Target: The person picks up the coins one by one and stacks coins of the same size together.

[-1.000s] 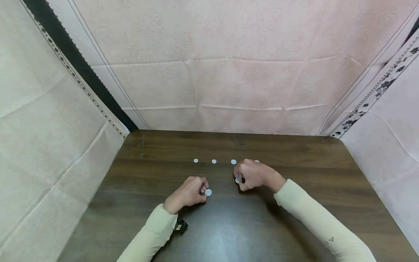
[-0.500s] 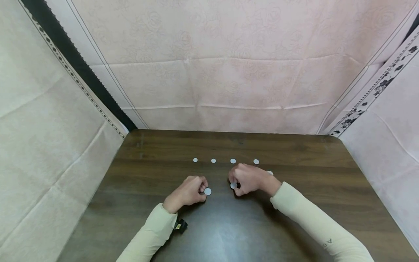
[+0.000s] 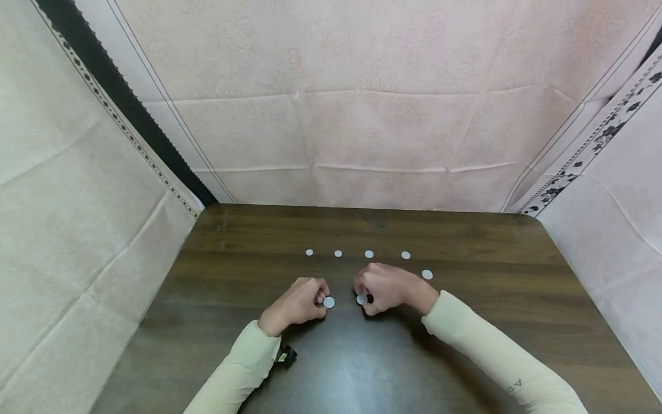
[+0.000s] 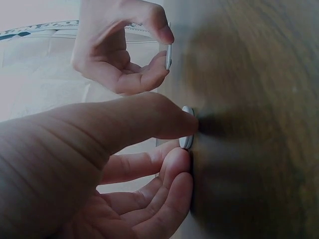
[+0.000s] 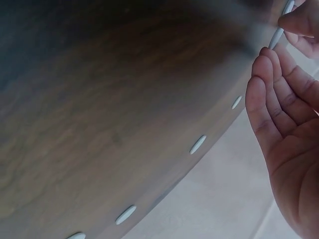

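In the head view my left hand (image 3: 297, 302) pinches a small flat white disc (image 3: 329, 302) at the table's middle. The left wrist view shows that disc (image 4: 186, 142) edge-on between thumb and index finger, right at the tabletop. Just to the right, my right hand (image 3: 390, 287) grips another white disc (image 3: 361, 299) by its edges with thumb and fingers. That second disc (image 4: 169, 57) faces the tabletop, slightly raised in the left wrist view. The two hands face each other with a short gap between their discs.
Beyond the hands, several white discs (image 3: 369, 254) lie in a row on the dark wooden table (image 3: 248, 230). One disc (image 3: 427, 275) sits nearer, right of the row. Pale cloth (image 3: 362, 144) hangs behind the table's far edge and along both sides.
My right hand has moved left and nearer to me with its disc, closing in on the left hand. The two rightmost discs on the table are uncovered. My left hand has stayed put.
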Available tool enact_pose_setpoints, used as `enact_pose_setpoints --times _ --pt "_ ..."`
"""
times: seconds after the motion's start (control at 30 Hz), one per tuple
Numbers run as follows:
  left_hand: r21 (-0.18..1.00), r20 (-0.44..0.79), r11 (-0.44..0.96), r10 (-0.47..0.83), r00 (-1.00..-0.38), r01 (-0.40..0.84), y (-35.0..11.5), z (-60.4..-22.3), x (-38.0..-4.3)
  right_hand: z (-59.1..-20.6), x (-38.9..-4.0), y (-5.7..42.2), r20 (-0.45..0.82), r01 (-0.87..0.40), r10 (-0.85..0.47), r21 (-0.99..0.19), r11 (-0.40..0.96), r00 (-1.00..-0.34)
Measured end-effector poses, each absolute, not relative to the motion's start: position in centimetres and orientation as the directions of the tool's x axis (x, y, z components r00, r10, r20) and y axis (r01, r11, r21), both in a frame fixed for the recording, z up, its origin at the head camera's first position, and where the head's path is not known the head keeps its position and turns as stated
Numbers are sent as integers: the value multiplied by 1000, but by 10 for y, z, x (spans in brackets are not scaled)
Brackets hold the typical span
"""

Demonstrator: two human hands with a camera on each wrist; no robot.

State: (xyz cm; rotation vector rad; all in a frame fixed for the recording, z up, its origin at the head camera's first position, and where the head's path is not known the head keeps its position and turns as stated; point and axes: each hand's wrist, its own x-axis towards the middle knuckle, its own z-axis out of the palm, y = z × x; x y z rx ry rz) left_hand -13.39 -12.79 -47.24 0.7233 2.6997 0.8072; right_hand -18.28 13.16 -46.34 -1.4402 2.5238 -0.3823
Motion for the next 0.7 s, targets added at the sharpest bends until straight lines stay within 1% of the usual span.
enact_pose_setpoints --times 0.27,0.7 --pt "569 -92 732 509 -856 374 -127 -472 -135 -464 -180 122 -51 -806 -865 -337 486 -500" --pt "560 -85 732 516 -853 387 -127 -473 -136 -458 -177 113 -73 -803 -862 -331 495 -501"
